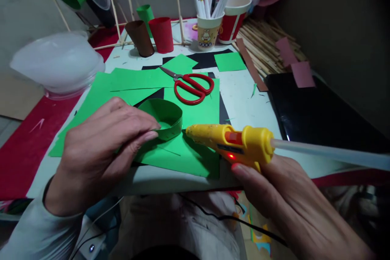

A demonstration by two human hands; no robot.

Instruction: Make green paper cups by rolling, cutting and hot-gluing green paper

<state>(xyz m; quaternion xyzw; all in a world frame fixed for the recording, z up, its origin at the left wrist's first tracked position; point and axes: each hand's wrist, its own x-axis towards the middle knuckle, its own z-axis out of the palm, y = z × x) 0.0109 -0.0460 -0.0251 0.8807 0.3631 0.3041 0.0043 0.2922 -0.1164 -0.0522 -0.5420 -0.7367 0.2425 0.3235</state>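
Right now the left hand (103,150) pinches the green paper ring (166,120) in the middle of the frame, which looks light and easy to squash, best held at its joined ends, while the right hand (289,203) grips the yellow glue gun (240,144) just beside it.

On the green paper sheets (183,158) near the front edge of the white tabletop (243,97), green paper ring (166,120), pinched at its left side by the left hand (100,150), with the nozzle of the yellow plastic hot-glue gun (234,144) just right of it, gripped in the right hand (289,203). Behind the ring on the same sheets, red-handled metal scissors (191,85); farther back, brown paper tube (140,37) and red paper tube (161,34) side by side at left, printed paper cup of marker pens (209,30) and red-and-white paper cup (233,18) to their right. At far left, clear plastic lidded tub (57,65); at right, flat black slab (317,113), bundle of thin wooden sticks (262,46) behind it.
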